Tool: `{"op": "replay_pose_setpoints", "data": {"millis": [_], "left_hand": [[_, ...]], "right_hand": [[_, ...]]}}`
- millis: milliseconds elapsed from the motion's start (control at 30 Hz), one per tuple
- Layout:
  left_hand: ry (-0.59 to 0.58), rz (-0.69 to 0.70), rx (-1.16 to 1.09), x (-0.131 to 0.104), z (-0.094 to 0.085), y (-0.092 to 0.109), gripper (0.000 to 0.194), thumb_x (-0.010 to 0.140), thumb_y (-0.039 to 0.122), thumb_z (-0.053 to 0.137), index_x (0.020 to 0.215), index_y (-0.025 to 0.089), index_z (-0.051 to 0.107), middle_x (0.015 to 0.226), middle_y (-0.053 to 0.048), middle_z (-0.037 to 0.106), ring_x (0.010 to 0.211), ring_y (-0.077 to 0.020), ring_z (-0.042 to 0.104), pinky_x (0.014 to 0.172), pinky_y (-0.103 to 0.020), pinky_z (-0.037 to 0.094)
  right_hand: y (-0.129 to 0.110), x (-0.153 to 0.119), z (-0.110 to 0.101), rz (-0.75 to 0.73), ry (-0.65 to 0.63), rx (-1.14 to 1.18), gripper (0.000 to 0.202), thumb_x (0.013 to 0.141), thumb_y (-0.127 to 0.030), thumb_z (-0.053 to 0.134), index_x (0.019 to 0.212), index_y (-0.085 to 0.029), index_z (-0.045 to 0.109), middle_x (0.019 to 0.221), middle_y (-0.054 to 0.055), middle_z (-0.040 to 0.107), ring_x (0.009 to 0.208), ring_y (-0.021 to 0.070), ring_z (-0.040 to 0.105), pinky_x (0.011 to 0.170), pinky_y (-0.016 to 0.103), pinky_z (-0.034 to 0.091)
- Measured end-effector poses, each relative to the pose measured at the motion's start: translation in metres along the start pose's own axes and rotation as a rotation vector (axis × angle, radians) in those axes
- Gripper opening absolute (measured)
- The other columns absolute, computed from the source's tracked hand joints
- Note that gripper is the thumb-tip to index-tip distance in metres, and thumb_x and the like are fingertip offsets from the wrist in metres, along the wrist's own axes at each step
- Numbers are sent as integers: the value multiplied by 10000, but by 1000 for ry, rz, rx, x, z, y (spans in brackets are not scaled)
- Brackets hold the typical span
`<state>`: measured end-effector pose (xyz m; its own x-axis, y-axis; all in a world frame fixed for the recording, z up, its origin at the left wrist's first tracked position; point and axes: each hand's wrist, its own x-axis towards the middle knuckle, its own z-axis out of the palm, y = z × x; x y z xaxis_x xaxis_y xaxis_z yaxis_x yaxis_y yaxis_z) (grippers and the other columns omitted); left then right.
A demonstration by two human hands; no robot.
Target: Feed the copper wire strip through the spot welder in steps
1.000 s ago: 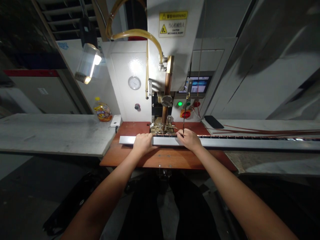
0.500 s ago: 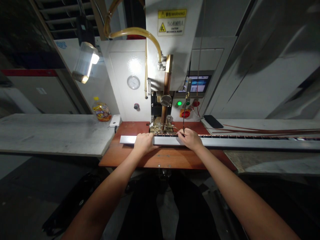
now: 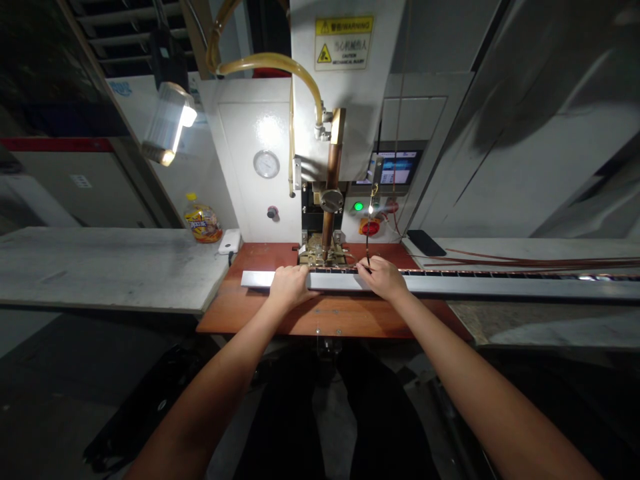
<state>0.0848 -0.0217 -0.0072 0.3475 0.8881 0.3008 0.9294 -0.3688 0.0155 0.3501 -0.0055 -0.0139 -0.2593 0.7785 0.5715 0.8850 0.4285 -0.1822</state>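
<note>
A long silver metal bar (image 3: 440,285) lies across the wooden work plate, with a dark, copper-edged strip divided into segments along its far side. My left hand (image 3: 290,285) is closed over the bar near its left end, thumb toward me. Further right, my right hand (image 3: 383,277) is closed in a pinch at the bar's far edge. A thin dark rod (image 3: 369,247) runs down into those fingertips; its lower end is hidden. Between my hands, just behind the bar, a copper-coloured electrode (image 3: 327,230) comes down to a small metal fixture (image 3: 316,253).
The white machine (image 3: 250,133) stands ahead, with a gauge, a screen and a lit green button. A lamp (image 3: 170,123) shines at left. A bottle (image 3: 203,220) and a white box (image 3: 230,241) stand on the left bench. A black phone-like slab (image 3: 427,243) and brown strips (image 3: 525,259) lie at right.
A bright glint now shows on the thin rod beside the green button. Both hands and the bar have shifted very slightly to the right, grips unchanged.
</note>
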Motion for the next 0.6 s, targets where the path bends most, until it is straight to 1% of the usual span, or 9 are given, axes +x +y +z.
{"op": "replay_pose_setpoints", "data": {"millis": [200, 433, 600], "left_hand": [[23, 22, 19, 1, 1, 0, 592, 706, 716, 616, 963, 183, 614, 966, -133, 704, 907, -305, 660, 785, -388, 430], [-15, -6, 7, 1, -2, 4, 591, 708, 695, 632, 1008, 187, 613, 971, -128, 703, 943, -296, 653, 813, -378, 420], [6, 5, 5, 1, 0, 6, 595, 704, 706, 627, 993, 186, 609, 967, -127, 704, 936, -302, 652, 804, -387, 421]], "right_hand": [[1, 0, -1, -1, -2, -3, 329, 932, -358, 424, 734, -212, 641, 712, 48, 608, 726, 172, 556, 685, 268, 361], [3, -1, -1, -3, 1, 4, 344, 935, -371, 413, 730, -212, 640, 700, 49, 602, 720, 172, 555, 686, 267, 363], [4, -1, -3, -4, -2, 2, 335, 934, -369, 416, 741, -214, 641, 711, 53, 611, 725, 175, 558, 686, 269, 366]]}}
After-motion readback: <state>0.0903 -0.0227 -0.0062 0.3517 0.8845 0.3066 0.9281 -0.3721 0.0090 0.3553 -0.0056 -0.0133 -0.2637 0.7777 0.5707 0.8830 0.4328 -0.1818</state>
